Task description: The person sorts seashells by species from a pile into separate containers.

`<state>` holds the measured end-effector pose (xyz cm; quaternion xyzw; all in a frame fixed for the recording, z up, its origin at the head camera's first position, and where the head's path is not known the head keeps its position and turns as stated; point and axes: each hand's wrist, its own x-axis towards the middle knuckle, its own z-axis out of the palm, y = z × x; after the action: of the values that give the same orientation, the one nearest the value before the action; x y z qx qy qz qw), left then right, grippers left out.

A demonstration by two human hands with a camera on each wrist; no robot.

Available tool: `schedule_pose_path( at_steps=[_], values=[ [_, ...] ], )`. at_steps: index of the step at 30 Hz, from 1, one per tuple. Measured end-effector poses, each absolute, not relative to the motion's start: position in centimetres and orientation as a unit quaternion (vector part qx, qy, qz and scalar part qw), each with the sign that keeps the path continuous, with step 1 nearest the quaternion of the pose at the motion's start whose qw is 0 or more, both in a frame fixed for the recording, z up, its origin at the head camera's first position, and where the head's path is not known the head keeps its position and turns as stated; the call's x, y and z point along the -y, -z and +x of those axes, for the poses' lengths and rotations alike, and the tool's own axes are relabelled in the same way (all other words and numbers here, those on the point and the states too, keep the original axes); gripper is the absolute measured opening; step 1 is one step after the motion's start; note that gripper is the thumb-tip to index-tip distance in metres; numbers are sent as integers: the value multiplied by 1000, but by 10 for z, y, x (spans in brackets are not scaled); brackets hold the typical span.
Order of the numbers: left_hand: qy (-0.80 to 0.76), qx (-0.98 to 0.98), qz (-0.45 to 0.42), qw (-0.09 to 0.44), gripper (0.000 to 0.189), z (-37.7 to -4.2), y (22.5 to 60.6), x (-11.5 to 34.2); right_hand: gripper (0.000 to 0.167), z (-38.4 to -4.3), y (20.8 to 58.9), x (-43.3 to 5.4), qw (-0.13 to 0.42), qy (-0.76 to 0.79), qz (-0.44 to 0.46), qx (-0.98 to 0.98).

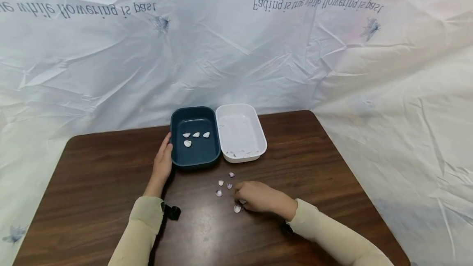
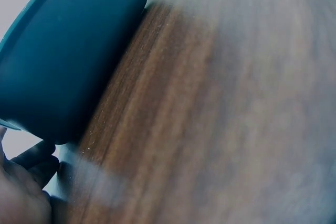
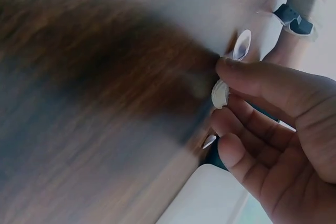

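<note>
My right hand (image 1: 260,197), low over the table, pinches a small white ribbed seashell (image 3: 220,94) between thumb and fingers. Beside it on the wood lies a pale shell (image 1: 237,208), and a few more shells (image 1: 219,193) with white and purplish tints lie to its left. My left hand (image 1: 163,162) rests with extended fingers along the left wall of a dark blue tray (image 1: 196,161). Several white shells (image 1: 187,143) sit inside that tray, with some lined up in a row. In the left wrist view only part of the left hand (image 2: 23,187) shows, near the tray.
A white tray (image 1: 242,126) stands against the dark tray's right side, with small dark specks on its bottom. Both sit near the back edge of the brown wooden table (image 1: 306,151). Behind hangs a wrinkled pale printed sheet (image 1: 236,52).
</note>
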<state>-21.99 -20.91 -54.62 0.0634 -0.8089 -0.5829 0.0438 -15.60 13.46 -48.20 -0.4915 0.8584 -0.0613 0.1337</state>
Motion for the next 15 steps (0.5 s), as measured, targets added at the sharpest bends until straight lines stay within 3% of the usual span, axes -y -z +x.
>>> schedule_pose_path(
  at_steps=[15],
  values=[
    [582,810,64,44,60,-220,546,209,16,-160,476,-137,146,85,-496,-852]
  ],
)
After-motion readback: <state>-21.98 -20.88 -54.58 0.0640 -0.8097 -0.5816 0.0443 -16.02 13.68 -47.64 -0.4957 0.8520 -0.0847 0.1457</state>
